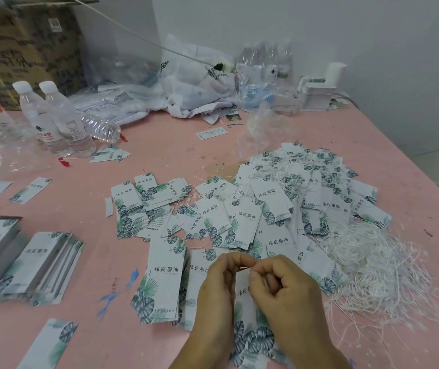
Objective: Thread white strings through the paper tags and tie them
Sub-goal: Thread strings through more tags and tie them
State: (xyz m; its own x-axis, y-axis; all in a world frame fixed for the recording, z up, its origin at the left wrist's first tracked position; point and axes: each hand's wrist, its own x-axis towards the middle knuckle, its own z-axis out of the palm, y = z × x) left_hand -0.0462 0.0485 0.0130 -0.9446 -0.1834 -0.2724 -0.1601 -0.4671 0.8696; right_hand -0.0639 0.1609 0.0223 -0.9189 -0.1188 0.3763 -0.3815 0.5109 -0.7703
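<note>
On the far left of the pink bench, neat stacks of leaf-printed tags lie near the edge, with two capped water bottles standing behind them before a cardboard box. Toward the middle, loose tags lie fanned and overlapping, and a small stack sits just left of the hands. The left hand grips one tag upright, its fingers curled round the tag's left edge and top. The right hand meets it at the tag's top edge, thumb and forefinger pinched together there; whether they hold a string is too small to tell. Behind the hands spreads a heap of tags with strings on them. To the right, touching that heap, lies a tangle of white strings. Crumpled plastic bags sit at the back by the wall.
</note>
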